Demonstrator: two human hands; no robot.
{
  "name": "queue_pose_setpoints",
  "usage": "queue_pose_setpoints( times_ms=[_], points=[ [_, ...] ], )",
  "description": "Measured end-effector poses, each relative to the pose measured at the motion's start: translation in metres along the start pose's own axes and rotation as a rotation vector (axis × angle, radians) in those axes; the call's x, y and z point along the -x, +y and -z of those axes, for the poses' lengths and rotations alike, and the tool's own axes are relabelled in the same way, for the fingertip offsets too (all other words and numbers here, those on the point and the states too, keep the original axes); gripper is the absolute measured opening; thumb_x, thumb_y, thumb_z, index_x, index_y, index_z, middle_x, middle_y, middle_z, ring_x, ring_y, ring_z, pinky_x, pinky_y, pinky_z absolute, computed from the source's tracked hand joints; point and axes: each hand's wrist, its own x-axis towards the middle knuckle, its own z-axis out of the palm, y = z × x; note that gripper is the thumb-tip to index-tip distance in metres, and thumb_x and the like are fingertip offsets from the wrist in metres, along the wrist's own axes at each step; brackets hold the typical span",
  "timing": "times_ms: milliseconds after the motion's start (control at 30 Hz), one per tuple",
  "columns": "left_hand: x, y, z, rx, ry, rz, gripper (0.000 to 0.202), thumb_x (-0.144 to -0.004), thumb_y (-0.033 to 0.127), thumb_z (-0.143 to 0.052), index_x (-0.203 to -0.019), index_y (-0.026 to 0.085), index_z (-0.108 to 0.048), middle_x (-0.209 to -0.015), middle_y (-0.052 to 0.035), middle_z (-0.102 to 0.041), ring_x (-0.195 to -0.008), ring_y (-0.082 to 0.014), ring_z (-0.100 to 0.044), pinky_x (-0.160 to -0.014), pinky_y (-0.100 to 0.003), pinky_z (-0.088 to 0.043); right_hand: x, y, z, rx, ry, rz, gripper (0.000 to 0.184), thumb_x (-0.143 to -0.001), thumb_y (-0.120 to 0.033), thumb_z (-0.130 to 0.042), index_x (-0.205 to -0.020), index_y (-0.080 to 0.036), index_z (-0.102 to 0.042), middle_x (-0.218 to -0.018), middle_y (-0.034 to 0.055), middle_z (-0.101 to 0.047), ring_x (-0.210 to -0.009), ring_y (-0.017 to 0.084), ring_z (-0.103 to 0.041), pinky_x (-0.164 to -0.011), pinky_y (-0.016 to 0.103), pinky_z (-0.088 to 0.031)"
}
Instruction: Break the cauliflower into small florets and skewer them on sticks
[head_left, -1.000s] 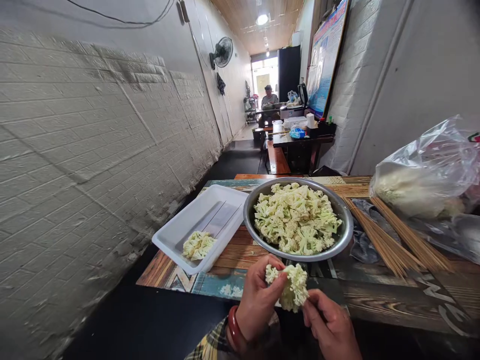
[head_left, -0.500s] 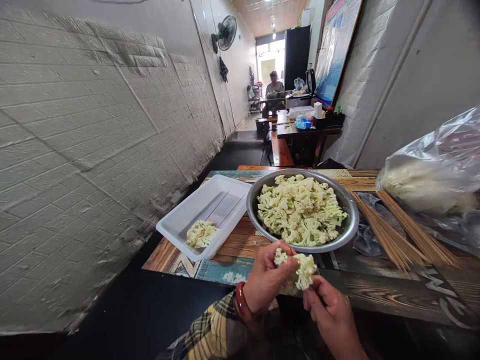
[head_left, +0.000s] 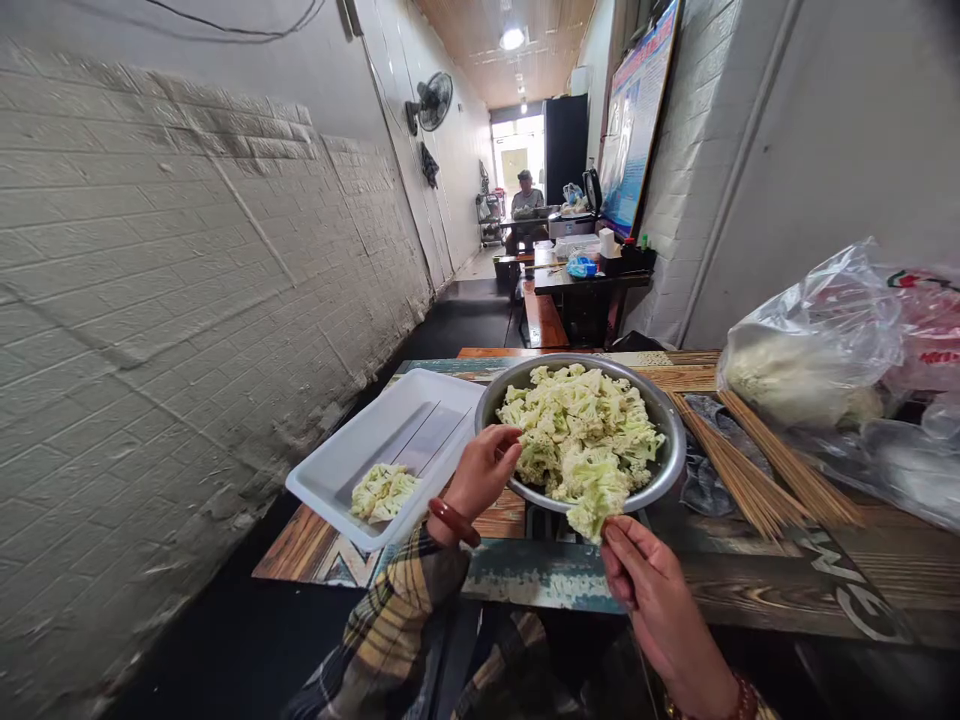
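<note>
My right hand (head_left: 646, 572) is closed, pinching the lower end of a cauliflower piece (head_left: 598, 498) in front of the bowl. A thin stick, perhaps a skewer, shows faintly below that hand. My left hand (head_left: 484, 468) is at the left rim of the metal bowl (head_left: 673, 470), its thumb and fingers apart with nothing seen between them. Heaped in the bowl are cut cauliflower florets (head_left: 577, 410). To the left stands a white plastic tray (head_left: 322, 480); cauliflower on thin skewers (head_left: 382, 492) lies in it.
Two bundles of wooden skewers (head_left: 739, 480) lie right of the bowl, over a dark cloth (head_left: 709, 480). Clear plastic bags (head_left: 817, 340) fill the table's right end. Farther back, a person (head_left: 527, 195) sits beyond another table (head_left: 592, 283). A brick-patterned wall (head_left: 150, 300) runs along the left.
My hands have separated. The left has left the cauliflower and moved up-left to the bowl's rim; the right still holds a piece, now nearer the bowl. The view has shifted slightly.
</note>
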Motion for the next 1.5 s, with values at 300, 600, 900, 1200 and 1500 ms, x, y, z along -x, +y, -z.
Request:
queue_pose_setpoints(
  times_ms=[300,600,900,1200,1500],
  points=[
    [-0.032,-0.008,-0.012,-0.741,-0.332,-0.073,0.029,-0.073,0.030,-0.064,-0.099,0.018,-0.064,-0.105,-0.0093,-0.060,-0.096,-0.0225,-0.057,-0.085,-0.031,-0.043,-0.002,0.003,0.008,-0.128,0.001,-0.068,0.023,-0.073,-0.040,-0.067,-0.080,-0.022,-0.054,-0.058,-0.0070,-0.043,-0.042,0.007,-0.033,-0.038,0.020,-0.026],
    [-0.040,-0.015,-0.016,-0.802,-0.359,-0.053,0.017,-0.077,0.022,-0.054,-0.088,0.019,-0.066,-0.098,-0.0080,-0.061,-0.089,-0.0202,-0.058,-0.077,-0.029,-0.044,0.004,0.003,0.010,-0.124,-0.010,-0.030,0.020,-0.076,-0.039,-0.067,-0.080,-0.021,-0.058,-0.057,-0.0057,-0.043,-0.044,0.007,-0.030,-0.038,0.020,-0.023],
    [-0.048,-0.015,-0.019,-0.732,-0.415,-0.039,0.016,-0.059,0.027,-0.069,-0.073,0.019,-0.068,-0.089,-0.0083,-0.063,-0.091,-0.0257,-0.058,-0.081,-0.034,-0.044,0.009,0.000,0.011,-0.166,-0.011,-0.082,0.020,-0.076,-0.037,-0.070,-0.079,-0.021,-0.059,-0.058,-0.0066,-0.043,-0.047,0.005,-0.028,-0.041,0.017,-0.022],
    [-0.039,-0.004,-0.004,-0.267,-0.284,-0.017,0.011,-0.080,0.026,-0.053,-0.084,0.016,-0.057,-0.086,-0.0065,-0.065,-0.076,-0.0163,-0.062,-0.065,-0.026,-0.048,0.011,0.000,0.018,-0.151,-0.036,-0.072,0.022,-0.078,-0.040,-0.067,-0.078,-0.021,-0.058,-0.058,-0.0061,-0.043,-0.046,0.005,-0.027,-0.041,0.019,-0.020],
    [-0.008,0.028,-0.017,0.920,-0.245,0.267,0.031,-0.073,0.034,-0.071,-0.086,0.018,-0.047,-0.080,-0.0014,-0.061,-0.058,-0.0110,-0.062,-0.042,-0.015,-0.040,0.009,-0.002,0.008,-0.031,-0.057,-0.061,0.031,-0.074,-0.048,-0.068,-0.073,-0.020,-0.055,-0.054,-0.0065,-0.041,-0.045,0.005,-0.027,-0.040,0.019,-0.019]
  ],
)
